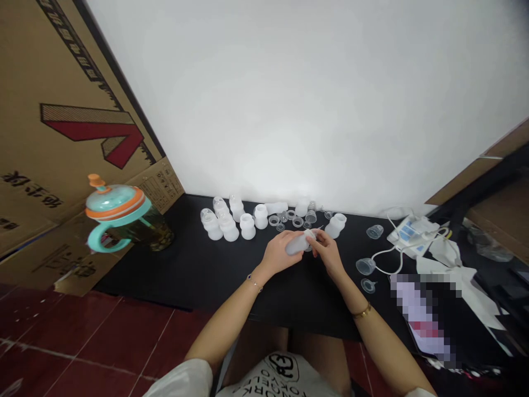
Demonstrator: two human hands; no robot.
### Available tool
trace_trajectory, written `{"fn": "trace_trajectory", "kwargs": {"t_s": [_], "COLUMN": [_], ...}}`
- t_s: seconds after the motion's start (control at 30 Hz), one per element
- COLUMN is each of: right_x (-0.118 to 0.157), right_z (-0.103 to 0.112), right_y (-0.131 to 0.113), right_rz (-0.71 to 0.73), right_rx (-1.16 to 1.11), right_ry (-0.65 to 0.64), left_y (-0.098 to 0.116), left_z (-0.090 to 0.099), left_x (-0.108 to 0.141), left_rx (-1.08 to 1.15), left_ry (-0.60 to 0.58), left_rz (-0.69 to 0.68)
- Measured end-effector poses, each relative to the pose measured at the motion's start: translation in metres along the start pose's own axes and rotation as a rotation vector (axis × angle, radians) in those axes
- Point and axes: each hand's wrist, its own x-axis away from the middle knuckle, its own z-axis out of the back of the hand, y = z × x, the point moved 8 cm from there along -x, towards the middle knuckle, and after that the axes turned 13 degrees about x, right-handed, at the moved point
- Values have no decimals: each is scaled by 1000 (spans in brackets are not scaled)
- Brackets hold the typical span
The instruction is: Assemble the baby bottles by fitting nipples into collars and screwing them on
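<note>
Black table (210, 275) with tilted, frosted bottle (296, 244) held above it.
The lidded jug (119, 205), at the table's left end, contains dark matter (160, 238). White bottles (228, 227) stand near the wall; contents are hidden. The left hand (278, 255) is wrapped around the frosted bottle's body. The right hand (329, 255) has its fingers at the neck; grip cannot be determined. Clear rings (297, 221) lie beyond both hands.
</note>
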Motion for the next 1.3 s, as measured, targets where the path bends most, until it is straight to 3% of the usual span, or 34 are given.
{"fn": "trace_trajectory", "kwargs": {"t_s": [0.47, 0.6, 0.9, 1.1, 1.3], "right_x": [0, 3, 1, 4, 4], "right_z": [0, -8, -16, -11, -8], "right_y": [9, 8, 6, -1, -4], "right_rz": [17, 18, -77, -65, -43], "right_rx": [74, 64, -184, -150, -115], "right_ry": [3, -52, -181, -162, -121], "left_y": [5, 5, 8, 6, 8], "left_z": [-4, -1, 8, 6, 7], "left_x": [3, 2, -1, -1, -2], "left_rx": [-107, -42, 192, 178, 161], "left_ry": [-26, -11, 16, 10, 36], "left_rz": [-45, -12, 25, 61, 3]}}
